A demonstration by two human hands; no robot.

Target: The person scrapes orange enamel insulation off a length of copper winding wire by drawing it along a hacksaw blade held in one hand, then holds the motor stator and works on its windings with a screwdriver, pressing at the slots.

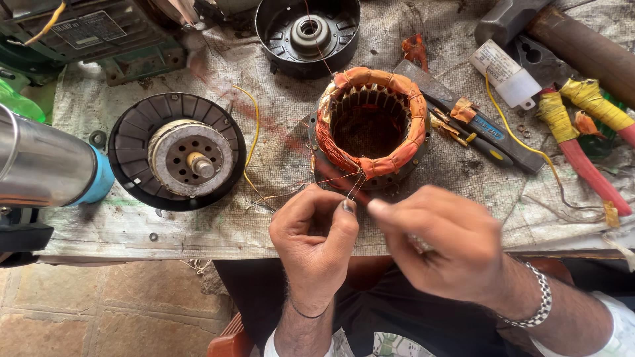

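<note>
Hands pinch thin copper wires (356,186) between them: left hand (316,239) and right hand (442,241), just below the orange-taped stator (370,125) on the tabletop (132,225)

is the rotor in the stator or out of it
Out. The stator bore is hollow, with only dark space inside its copper windings. The rotor sits apart to its left, in a black end cover.

To your left lies a black rotor disc (177,151) beside a steel cylinder (41,163). At the top sits a round black cover (308,32). On your right lie a knife (463,119), a white tube (506,73) and taped pliers handles (582,142).
</note>
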